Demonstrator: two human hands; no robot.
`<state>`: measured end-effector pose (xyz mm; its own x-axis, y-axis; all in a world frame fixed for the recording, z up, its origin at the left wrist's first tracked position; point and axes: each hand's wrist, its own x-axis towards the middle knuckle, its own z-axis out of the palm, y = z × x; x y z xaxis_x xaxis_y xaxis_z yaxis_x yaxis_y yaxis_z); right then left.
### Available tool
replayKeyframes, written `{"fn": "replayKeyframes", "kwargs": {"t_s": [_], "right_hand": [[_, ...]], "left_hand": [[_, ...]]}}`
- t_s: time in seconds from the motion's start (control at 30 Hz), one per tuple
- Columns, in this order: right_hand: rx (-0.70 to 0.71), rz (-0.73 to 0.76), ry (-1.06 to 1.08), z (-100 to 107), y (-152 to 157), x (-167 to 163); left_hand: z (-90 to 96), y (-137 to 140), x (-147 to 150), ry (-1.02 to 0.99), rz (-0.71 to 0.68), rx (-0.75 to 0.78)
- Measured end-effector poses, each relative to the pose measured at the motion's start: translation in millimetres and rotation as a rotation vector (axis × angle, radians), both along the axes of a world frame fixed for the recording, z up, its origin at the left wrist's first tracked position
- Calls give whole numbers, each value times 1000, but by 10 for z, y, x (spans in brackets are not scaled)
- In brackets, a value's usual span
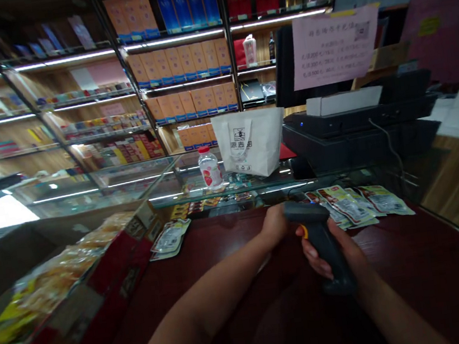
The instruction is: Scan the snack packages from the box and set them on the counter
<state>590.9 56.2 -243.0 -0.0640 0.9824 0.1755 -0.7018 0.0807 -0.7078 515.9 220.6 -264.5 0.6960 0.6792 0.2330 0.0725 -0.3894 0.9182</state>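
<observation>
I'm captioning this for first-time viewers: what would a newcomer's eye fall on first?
Probably the dark handheld scanner in the right hand, held above the dark red tabletop, right of the picture's middle. Next might come the pale bag with black print beyond the tabletop, a red-capped bottle beside it on the picture's left. The open carton of wrapped goods at lower left also stands out.
</observation>
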Motion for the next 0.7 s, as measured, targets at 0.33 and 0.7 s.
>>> {"fn": "replayKeyframes", "kwargs": {"t_s": [0.33, 0.7], "right_hand": [[-84, 83, -10, -43, -14, -82], [-110, 61, -24, -120, 18, -67]], "left_hand": [[150, 551, -2320, 893, 875, 617], [137, 842, -2626, 1133, 952, 312]]}}
